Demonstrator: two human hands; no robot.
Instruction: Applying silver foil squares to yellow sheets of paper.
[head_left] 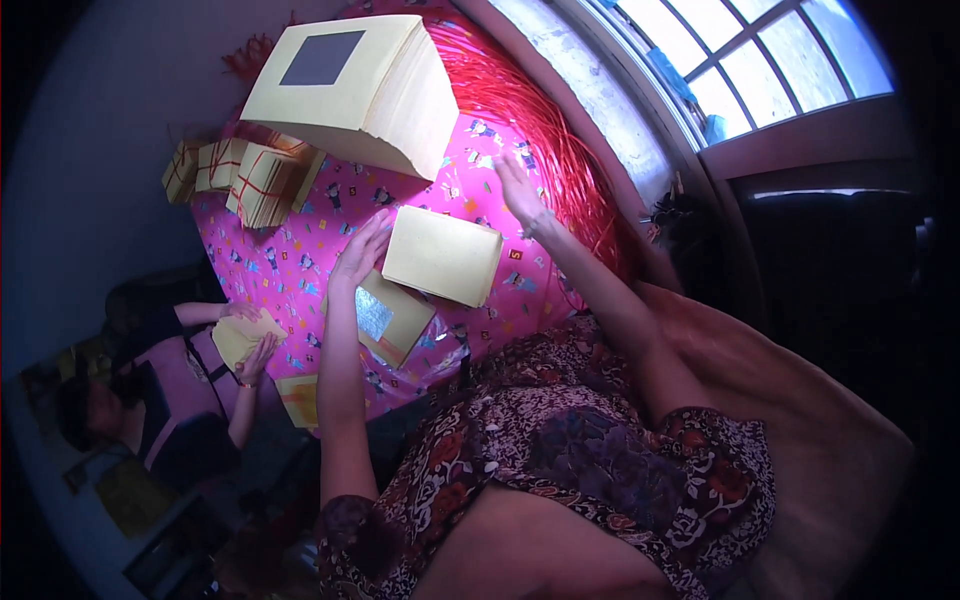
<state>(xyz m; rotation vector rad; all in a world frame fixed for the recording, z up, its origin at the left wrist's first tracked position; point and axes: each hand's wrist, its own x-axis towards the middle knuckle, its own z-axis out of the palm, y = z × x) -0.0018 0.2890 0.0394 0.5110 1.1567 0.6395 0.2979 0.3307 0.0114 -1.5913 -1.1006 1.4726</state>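
A neat stack of cream paper pieces (443, 254) lies in front of me on the pink patterned tablecloth (515, 285). Along its left side is my left hand (362, 250), fingers stretched out and close together, at or touching the stack's edge. My right hand (520, 192) is raised to the right of the stack, apart from it, fingers extended and holding nothing. Partly under the stack, toward me, rests another cream paper piece with a shiny silvery patch (374, 314). Whether the pieces are envelopes or folded sheets I cannot tell.
A tall cream paper stack with a grey rectangle (285, 105) stands behind. Bundles tied with red string (262, 187) sit at the far left. Loose red strands (570, 150) run along the right edge. At left a person (185, 385) holds a cream paper piece (243, 337). A barred window is upper right.
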